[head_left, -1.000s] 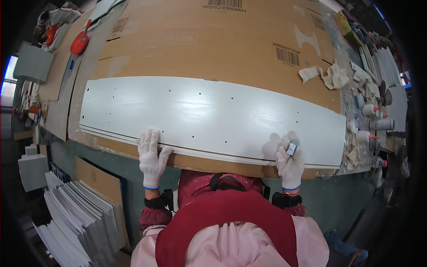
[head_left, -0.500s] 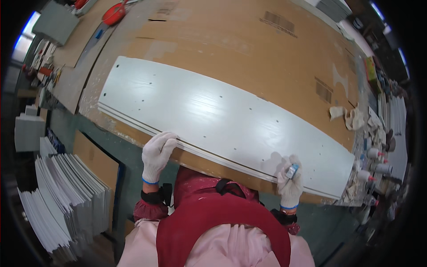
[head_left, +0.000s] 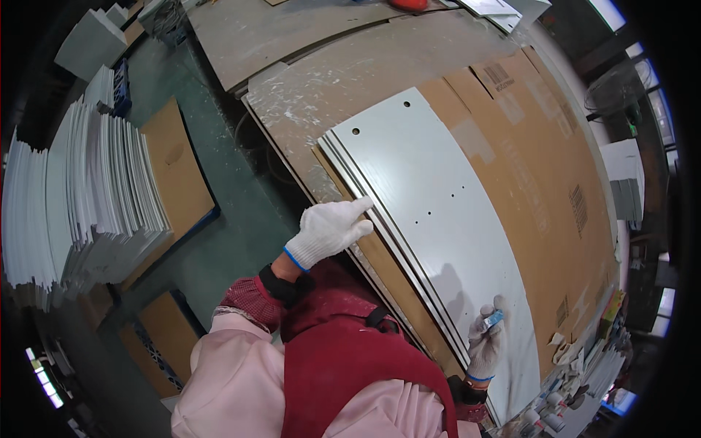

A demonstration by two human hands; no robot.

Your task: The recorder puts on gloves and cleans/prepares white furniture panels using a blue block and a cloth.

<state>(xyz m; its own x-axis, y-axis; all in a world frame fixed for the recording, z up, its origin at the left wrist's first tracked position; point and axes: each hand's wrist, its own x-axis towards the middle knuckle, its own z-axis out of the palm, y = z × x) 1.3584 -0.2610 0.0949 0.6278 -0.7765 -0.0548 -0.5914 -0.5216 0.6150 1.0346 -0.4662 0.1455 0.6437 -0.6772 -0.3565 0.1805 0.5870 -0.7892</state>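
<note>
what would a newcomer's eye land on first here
Most likely the long white panel, lying aslant on brown cardboard across the middle, with the gloved left hand at its grooved edge and the gloved right hand over its lower end, holding a small blue item. After that, probably the dark red apron at bottom centre and the stacked white boards at far left.

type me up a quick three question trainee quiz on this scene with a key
1. True or false: the white-gloved right hand is empty.

2. What lies beneath the long white panel with a grooved edge? A) green cloth B) brown cardboard C) a red plastic tray

3. Which hand is nearer the panel's two large dark round holes?

Key: 1. False; it holds a small blue object. 2. B. 3. The white-gloved left hand.
</note>
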